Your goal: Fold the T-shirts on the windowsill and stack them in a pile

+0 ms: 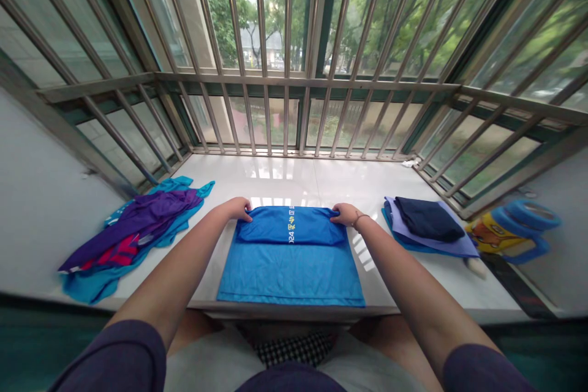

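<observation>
A wide window with steel bars [294, 24] fills the far side of the view, with green trees beyond the glass; below it runs a broad white tiled ledge [298, 177], and a seated person leans over it, both bare forearms reaching forward from dark purple sleeves [110, 361]. In the middle of the ledge lies a blue shirt [290, 272], spread flat, its upper part folded over into a darker band with pale lettering [292, 224] down the centre; the left hand [237, 209] pinches the top edge of that band near its left end, fingers curled over the cloth, and the right hand [345, 215] grips the same edge near its right end, so the two hands sit a shirt's width apart. To the left lies a loose heap of purple, teal and pink clothes [133, 236]; to the right sits a flatter stack of navy and lilac clothes [427, 226] (neatly squared, unlike the heap), and beyond it, against the wall, a yellow and blue toy [509, 233]. A thin bracelet [361, 218] circles the right wrist; a small white scrap [410, 163] lies in the ledge's far right corner.
</observation>
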